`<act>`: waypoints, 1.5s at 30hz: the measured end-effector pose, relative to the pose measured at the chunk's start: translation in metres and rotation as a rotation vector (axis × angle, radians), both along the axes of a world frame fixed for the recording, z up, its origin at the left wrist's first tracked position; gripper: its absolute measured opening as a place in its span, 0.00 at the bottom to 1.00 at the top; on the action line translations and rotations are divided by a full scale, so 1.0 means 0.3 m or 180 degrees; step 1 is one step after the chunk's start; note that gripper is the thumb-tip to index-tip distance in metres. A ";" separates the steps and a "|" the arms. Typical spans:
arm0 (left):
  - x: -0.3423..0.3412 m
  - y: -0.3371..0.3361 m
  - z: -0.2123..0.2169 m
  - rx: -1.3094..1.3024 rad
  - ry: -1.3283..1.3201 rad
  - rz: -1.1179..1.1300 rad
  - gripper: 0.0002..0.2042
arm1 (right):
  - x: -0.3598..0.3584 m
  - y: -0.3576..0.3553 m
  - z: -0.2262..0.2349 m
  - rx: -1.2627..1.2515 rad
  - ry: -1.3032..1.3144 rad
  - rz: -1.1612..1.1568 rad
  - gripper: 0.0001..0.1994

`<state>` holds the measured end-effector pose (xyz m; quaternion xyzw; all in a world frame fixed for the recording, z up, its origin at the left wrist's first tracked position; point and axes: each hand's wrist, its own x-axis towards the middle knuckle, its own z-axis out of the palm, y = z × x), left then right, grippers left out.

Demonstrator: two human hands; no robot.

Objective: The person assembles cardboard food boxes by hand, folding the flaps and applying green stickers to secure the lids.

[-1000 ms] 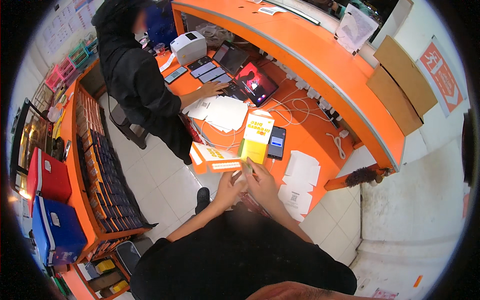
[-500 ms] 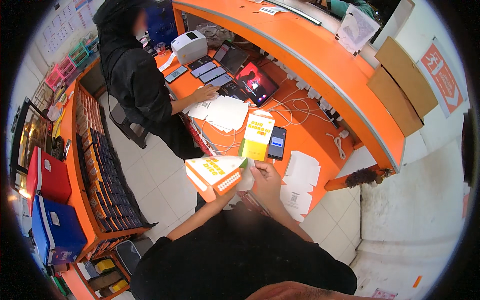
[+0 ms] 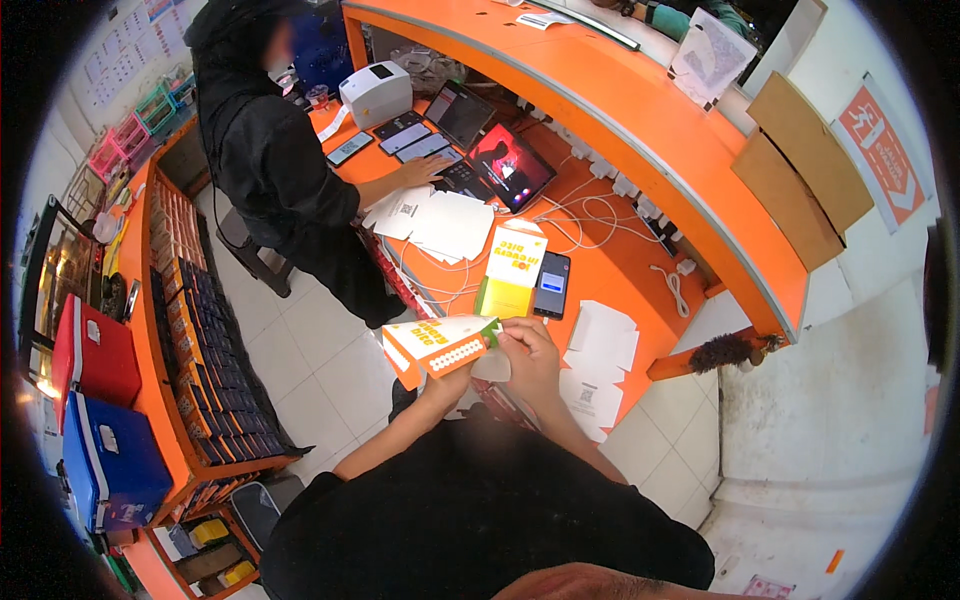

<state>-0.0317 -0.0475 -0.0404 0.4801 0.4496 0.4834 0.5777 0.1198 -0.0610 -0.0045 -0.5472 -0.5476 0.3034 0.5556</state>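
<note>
Above the near edge of the orange desk (image 3: 560,327), I hold a partly folded cardboard food box (image 3: 435,340), white with yellow lettering, orange sides and a green end. My left hand (image 3: 445,390) grips it from below, its fingers mostly hidden behind the card. At the green end, my right hand (image 3: 530,358) pinches a flap between thumb and fingers. Just beyond lies another white and yellow box (image 3: 513,265), with a black phone (image 3: 552,285) beside it. White unfolded box blanks (image 3: 602,340) lie right of my right hand.
At the left a co-worker (image 3: 275,150) in black reaches over the desk near more box blanks (image 3: 450,225). Several phones, a tablet (image 3: 510,168), a white label printer (image 3: 377,93) and loose white cables (image 3: 590,215) occupy the far side. A raised orange counter (image 3: 640,120) borders the desk.
The box in my hands has tilted and shifted slightly right, its orange side turned more toward me. My left hand shows more beneath it. The co-worker's hand has moved slightly right.
</note>
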 end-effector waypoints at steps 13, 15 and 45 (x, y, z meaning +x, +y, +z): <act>-0.063 0.018 -0.114 -0.1670 -0.4008 -0.0577 0.18 | 0.030 0.006 0.042 0.0145 -0.0789 0.0441 0.06; -0.079 0.009 -0.113 -0.1521 -0.3646 -0.0640 0.18 | 0.030 0.004 0.049 0.0354 -0.0935 0.0401 0.06; -0.053 0.052 -0.122 0.1262 0.1722 -0.0381 0.20 | -0.013 -0.019 0.107 0.0493 -0.0915 0.0841 0.27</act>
